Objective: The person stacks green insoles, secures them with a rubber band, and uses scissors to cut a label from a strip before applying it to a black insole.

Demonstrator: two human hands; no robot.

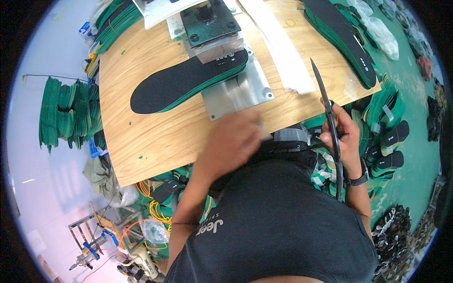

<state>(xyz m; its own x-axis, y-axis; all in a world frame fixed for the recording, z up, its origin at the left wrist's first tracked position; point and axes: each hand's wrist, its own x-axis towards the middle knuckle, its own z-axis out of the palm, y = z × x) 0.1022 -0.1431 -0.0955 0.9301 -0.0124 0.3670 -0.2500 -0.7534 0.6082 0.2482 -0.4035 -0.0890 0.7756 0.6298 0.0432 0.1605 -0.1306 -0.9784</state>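
My right hand (pixel 347 137) is closed around a pair of long dark scissors (pixel 334 137), seen nearly edge-on beyond the table's front edge. Their narrow pointed end reaches up over the table. My left hand (pixel 233 144) is over the front edge, smeared by motion; a small pale patch shows by its fingertips, and I cannot make out whether it holds anything. Ahead of that hand lies a metal plate (pixel 236 96). A stack of black-topped green insoles (pixel 174 85) rests partly on the plate, its right end under a metal press block (pixel 219 49).
The wooden table (pixel 141 141) also bears white strips (pixel 283 52) and another insole stack (pixel 344 45) at the right. More insoles (pixel 389 137) are piled beside the table on the right. Green stacks (pixel 68 113) stand at the left, above a metal frame with hoses.
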